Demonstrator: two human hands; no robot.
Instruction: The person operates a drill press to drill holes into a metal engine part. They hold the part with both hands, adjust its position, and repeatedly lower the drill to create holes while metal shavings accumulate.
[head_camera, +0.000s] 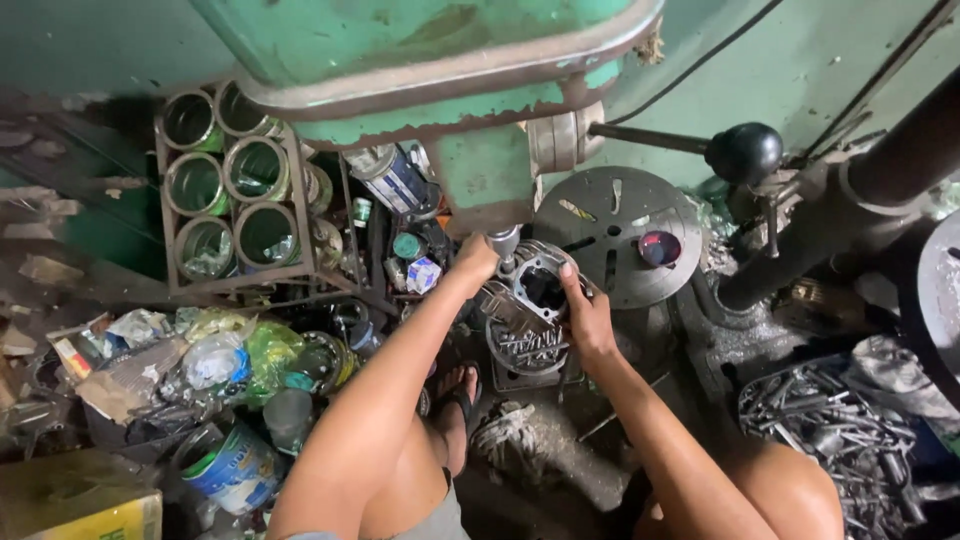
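The finned metal cylinder (535, 305) is held under the green drill press (470, 120) spindle — left hand (476, 258) closed on its top edge, right hand (588, 318) wrapped round its side. Judged heavy, rigid, sharp-finned, likely oily — best gripped by the solid outer body.

Both forearms extended forward, converging. Left hand (476, 258) curled closed, knuckles up. Right hand (586, 318) fingers spread, thumb inward, palm pressed down.

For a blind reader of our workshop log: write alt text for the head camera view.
Seen from above, a person's left hand and right hand grip a finned metal engine cylinder under the spindle of a worn green drill press. A rack of open cans stands to the left, and a heap of metal scrap lies at lower right.
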